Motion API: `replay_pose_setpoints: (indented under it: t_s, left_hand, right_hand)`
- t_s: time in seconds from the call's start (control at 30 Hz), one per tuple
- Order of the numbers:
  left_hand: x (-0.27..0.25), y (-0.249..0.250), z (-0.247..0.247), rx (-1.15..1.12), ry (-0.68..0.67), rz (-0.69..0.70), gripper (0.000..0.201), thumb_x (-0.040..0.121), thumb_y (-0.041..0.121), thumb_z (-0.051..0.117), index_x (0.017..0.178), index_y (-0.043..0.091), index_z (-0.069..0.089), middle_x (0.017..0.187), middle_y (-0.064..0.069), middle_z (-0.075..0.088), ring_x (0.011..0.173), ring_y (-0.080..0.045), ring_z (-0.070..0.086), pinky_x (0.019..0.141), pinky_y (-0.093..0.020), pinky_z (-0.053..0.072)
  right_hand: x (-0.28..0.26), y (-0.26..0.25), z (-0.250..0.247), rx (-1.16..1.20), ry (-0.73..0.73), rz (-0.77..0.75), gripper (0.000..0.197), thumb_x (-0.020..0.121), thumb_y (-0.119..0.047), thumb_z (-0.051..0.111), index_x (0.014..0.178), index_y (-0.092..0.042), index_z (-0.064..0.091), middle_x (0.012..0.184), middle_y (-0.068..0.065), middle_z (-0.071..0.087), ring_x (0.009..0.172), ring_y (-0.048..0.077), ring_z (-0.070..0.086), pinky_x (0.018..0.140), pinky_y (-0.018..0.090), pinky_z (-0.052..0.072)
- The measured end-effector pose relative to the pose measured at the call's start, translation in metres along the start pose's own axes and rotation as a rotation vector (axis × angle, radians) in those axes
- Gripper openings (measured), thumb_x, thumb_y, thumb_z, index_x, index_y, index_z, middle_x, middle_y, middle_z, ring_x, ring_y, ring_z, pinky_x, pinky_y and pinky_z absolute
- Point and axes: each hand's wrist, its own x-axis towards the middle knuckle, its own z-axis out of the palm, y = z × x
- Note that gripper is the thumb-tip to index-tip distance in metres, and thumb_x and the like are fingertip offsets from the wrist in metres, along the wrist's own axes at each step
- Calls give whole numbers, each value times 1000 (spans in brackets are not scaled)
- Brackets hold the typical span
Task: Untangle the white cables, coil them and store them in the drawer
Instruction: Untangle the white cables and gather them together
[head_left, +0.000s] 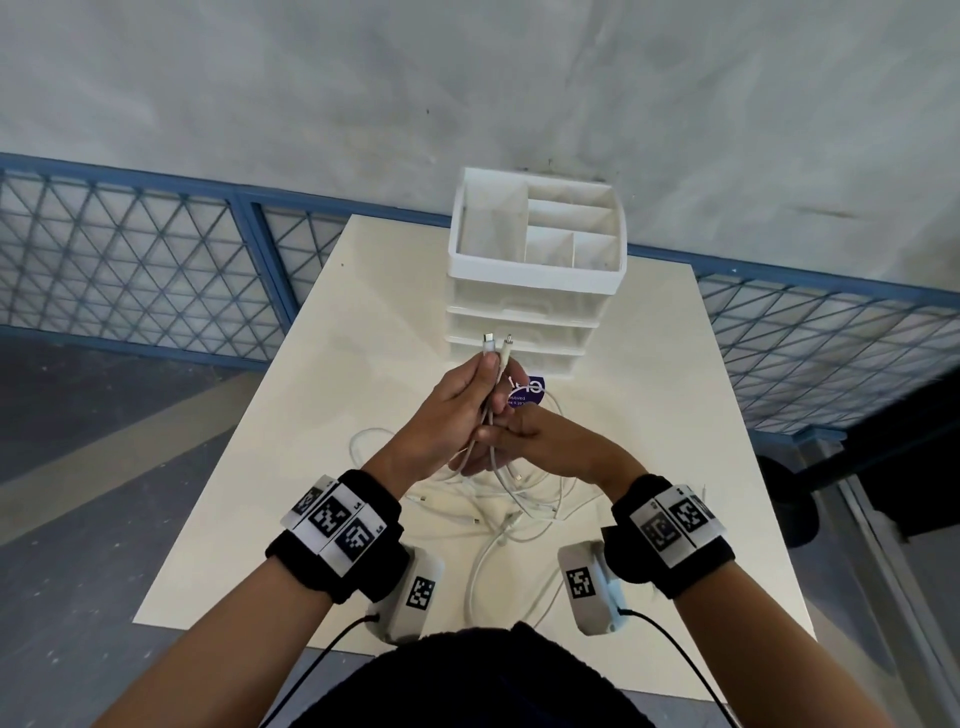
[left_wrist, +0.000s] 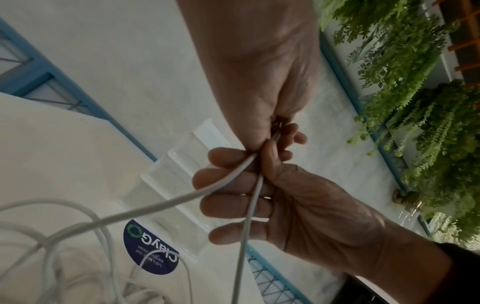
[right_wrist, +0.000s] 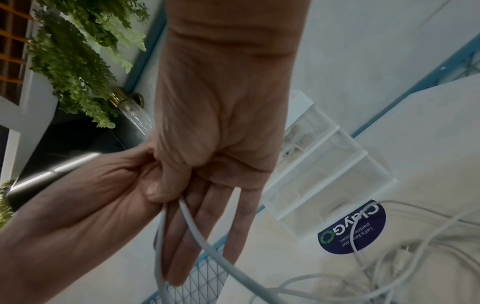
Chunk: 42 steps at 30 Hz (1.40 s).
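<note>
Two white cable strands (head_left: 497, 364) run side by side up through the left hand (head_left: 457, 410), and their two plug ends (head_left: 497, 342) stick out above its fingertips, one flat and wide, the other narrow. The left hand's fingers and thumb are curled round the pair, held above the middle of the table (head_left: 249, 493). The right hand (head_left: 545, 441) meets it from the right just below; in the right wrist view its thumb presses the two strands against its straightened fingers (right_wrist: 207, 226), so it pinches them rather than closing into a fist. In the left wrist view the same two strands (left_wrist: 244, 216) leave the hands and drop toward the table, one bending left, the other hanging almost straight. Below the hands, on the near half of the table, lies the tangle of white cables (head_left: 509, 509): overlapping loops with several loose plugs showing, though how many separate cables are in it cannot be counted. Beyond the hands, at the far edge of the table, stands one white drawer unit (head_left: 524, 322) with three translucent drawers stacked, all pushed in, and an open tray on top (head_left: 535, 223) split into five compartments. One round dark blue sticker (head_left: 527, 392) sits on the table just in front of the unit, partly behind the hands. Both wrists wear black bands (head_left: 337, 530) with printed square markers.
</note>
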Motion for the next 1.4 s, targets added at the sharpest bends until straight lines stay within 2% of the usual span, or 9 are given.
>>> replay_pose_setpoints:
  t_s: [0.3, 0.4, 0.6, 0.77, 0.87, 0.93, 1.17, 1.27, 1.4]
  left_hand:
    - [0, 11, 1, 47, -92, 45, 43, 85, 57, 31, 72, 18, 41, 59, 5, 46, 66, -18, 56, 50, -22, 48]
    - [6, 27, -8, -76, 61, 154, 42, 86, 58, 25, 69, 22, 37, 50, 11, 32, 42, -5, 33, 47, -19, 42]
    - [-2, 71, -63, 127, 386, 316, 39, 100, 38, 13, 70, 23, 34, 52, 13, 30, 42, 0, 24, 40, -16, 22]
    - [-9, 39, -41, 557, 194, 161, 26, 81, 52, 53, 75, 27, 49, 70, 6, 41, 62, -1, 40, 61, -18, 35]
    - [-6, 15, -14, 603, 24, 37, 34, 67, 33, 79, 94, 18, 65, 58, 16, 51, 52, 4, 43, 53, -12, 31]
    - [-5, 10, -6, 685, -11, 31, 13, 76, 30, 73, 81, 19, 70, 49, 20, 55, 49, 5, 44, 54, -15, 33]
    - [-12, 49, -26, 928, 161, 186, 23, 89, 27, 59, 66, 23, 60, 45, 5, 41, 44, -9, 34, 45, -16, 26]
    - [-18, 49, -29, 1024, 208, 197, 19, 88, 23, 54, 71, 27, 58, 46, 2, 45, 46, -11, 38, 46, -18, 27]
    - [-21, 50, -34, 1062, 294, 236, 18, 88, 30, 50, 71, 27, 55, 48, 1, 42, 47, -14, 39, 50, -29, 31]
  right_hand:
    - [-14, -11, 2, 78, 9, -21, 37, 101, -22, 35, 87, 2, 59, 84, 5, 70, 92, 23, 69, 98, 38, 50]
    - [-18, -6, 10, 219, 39, -35, 38, 101, -29, 27, 71, -11, 44, 55, -15, 46, 58, 13, 54, 87, 32, 52]
    - [-47, 42, -20, 53, 245, 233, 47, 98, -41, 35, 56, -21, 39, 53, -8, 33, 47, 7, 30, 53, 27, 25]
    - [-51, 21, -44, -181, 368, 200, 46, 97, -41, 39, 59, -16, 40, 55, -1, 32, 50, 14, 27, 51, 30, 24]
    - [-37, -14, -38, -278, 349, 106, 49, 97, -44, 38, 58, -16, 47, 51, -9, 34, 49, 11, 30, 50, 28, 28]
    - [-36, -33, -40, -270, 353, 58, 48, 98, -43, 38, 58, -16, 42, 52, -7, 33, 48, 10, 30, 48, 22, 30]
    - [-65, -31, -72, -231, 260, 129, 36, 93, -21, 56, 61, -11, 44, 41, -11, 44, 37, 3, 38, 40, 12, 30]
    - [-64, -33, -87, -298, 208, 184, 34, 85, -24, 67, 71, 3, 51, 43, -8, 51, 40, 7, 41, 46, 14, 34]
    - [-58, -32, -94, -428, 103, 234, 24, 81, -33, 70, 77, -12, 60, 69, 3, 63, 67, 12, 55, 71, 22, 41]
